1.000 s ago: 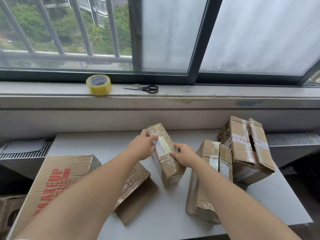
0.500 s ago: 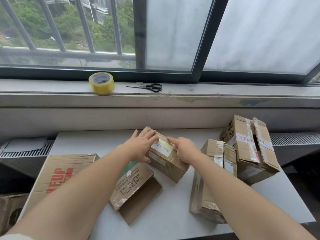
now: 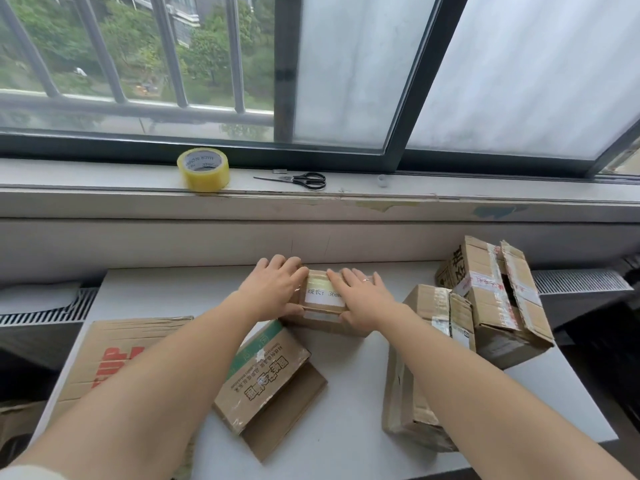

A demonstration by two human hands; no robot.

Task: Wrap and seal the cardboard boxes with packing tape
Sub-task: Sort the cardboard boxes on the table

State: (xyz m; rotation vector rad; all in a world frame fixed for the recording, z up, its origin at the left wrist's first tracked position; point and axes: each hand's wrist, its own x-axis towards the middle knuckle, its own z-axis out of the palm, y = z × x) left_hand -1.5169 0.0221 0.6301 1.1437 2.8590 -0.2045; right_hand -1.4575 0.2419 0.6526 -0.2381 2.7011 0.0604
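Upper left, on the sill [image 3: 104,183]: tape [image 3: 203,169]. Centre of frame, at the far edge of the counter [image 3: 346,393]: left hand [image 3: 273,292] flat on the left end of a small box [image 3: 323,301], fingers straight; right hand [image 3: 365,299] flat on its right end, fingers straight; both thumbs against the front side.

Both forearms are bare along the whole length in view, the left forearm [image 3: 166,368] and the right forearm [image 3: 460,368] alike, down to the wrists. The right hand [image 3: 363,301] wears a thin, pale metal ring [image 3: 366,280] on one finger. At the near left corner, a narrow strip of off-white sleeve [image 3: 31,472] covers the left upper arm.
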